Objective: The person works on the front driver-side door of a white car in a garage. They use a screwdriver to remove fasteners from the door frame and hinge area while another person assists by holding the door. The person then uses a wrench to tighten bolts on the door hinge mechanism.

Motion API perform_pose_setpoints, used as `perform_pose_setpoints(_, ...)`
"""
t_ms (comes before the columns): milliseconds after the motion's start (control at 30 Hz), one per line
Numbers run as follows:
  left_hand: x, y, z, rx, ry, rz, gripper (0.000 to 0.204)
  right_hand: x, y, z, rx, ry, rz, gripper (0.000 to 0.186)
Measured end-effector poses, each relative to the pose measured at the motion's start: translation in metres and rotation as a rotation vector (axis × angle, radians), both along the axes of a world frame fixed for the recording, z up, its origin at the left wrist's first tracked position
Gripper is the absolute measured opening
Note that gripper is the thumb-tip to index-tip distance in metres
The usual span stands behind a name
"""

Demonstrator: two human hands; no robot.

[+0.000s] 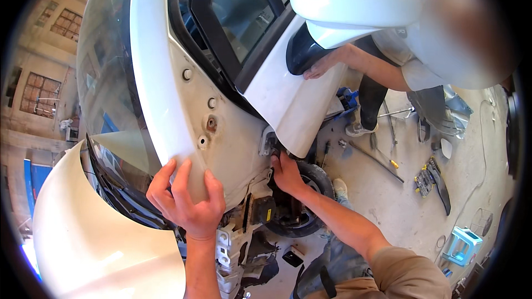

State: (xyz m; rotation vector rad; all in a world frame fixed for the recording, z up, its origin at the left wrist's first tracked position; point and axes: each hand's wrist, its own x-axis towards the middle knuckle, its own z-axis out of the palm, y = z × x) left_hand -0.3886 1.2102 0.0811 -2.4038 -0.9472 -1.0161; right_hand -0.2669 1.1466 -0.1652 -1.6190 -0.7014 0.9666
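My left hand lies against the foot of the white windshield pillar, its fingers spread and nothing in them. At the front edge of the car door, just below the metal door hinge, my right hand has its fingers curled. Something dark shows at those fingertips, too small and shaded to name. Between pillar and door runs a bare, scuffed body panel with several holes. Under my right forearm, a wheel and exposed front-end parts show where the fender is off.
Across the door a co-worker leans in, a hand near the white side mirror. The hood stands at the lower left. Tools, a bar and black trim lie on the floor, near a light-blue stool.
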Motion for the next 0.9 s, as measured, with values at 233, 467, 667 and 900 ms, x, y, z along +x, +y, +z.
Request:
perform_pose_setpoints(233, 0.001, -0.001, 0.002, 0.000, 0.030, -0.008, 0.039, 0.013, 0.021, -0.030, 0.254, -0.646, -0.148, 0.044)
perform_pose_setpoints(467, 0.001, 0.002, 0.000, 0.018, 0.001, -0.005, 0.039, -0.003, 0.017, -0.029, 0.115, -0.096, -0.106, 0.040)
perform_pose_setpoints(667, 0.001, 0.001, 0.001, 0.009, 0.008, -0.001, 0.039, -0.004, -0.004, -0.078, 0.167, 0.147, 0.002, 0.045)
perform_pose_setpoints(900, 0.002, 0.002, 0.001, 0.033, 0.004, -0.014, 0.037, -0.058, -0.020, -0.073, -0.099, 0.087, -0.212, 0.051)
